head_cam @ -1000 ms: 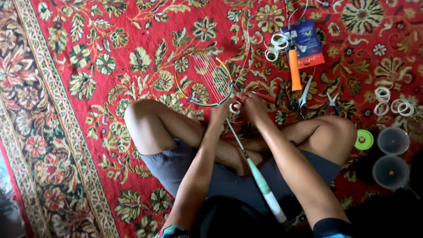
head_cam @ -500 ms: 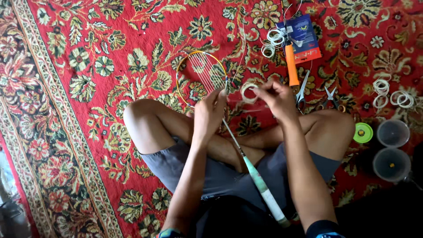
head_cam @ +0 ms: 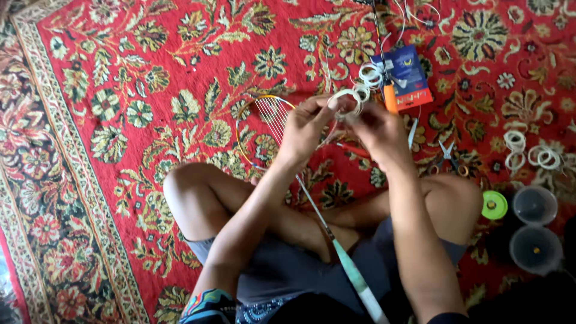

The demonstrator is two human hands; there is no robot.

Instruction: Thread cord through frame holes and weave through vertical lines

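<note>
I sit cross-legged on a red patterned carpet (head_cam: 150, 90). A badminton racket (head_cam: 264, 123) lies across my lap, its yellow-framed head on the carpet ahead and its white and green handle (head_cam: 354, 279) towards me. My left hand (head_cam: 306, 129) and my right hand (head_cam: 375, 132) are raised together above the racket head. Both pinch a small coil of white string (head_cam: 345, 99) between the fingers.
Beyond my hands lie a blue packet (head_cam: 408, 75), an orange-handled tool (head_cam: 390, 99) and loose white string coils (head_cam: 372, 75). To the right are scissors (head_cam: 447, 157), more white coils (head_cam: 531, 153), a green spool (head_cam: 494, 205) and two clear round containers (head_cam: 534, 228).
Both hands have risen from my lap near the racket shaft to above the racket head, lifting the white string coil with them.
</note>
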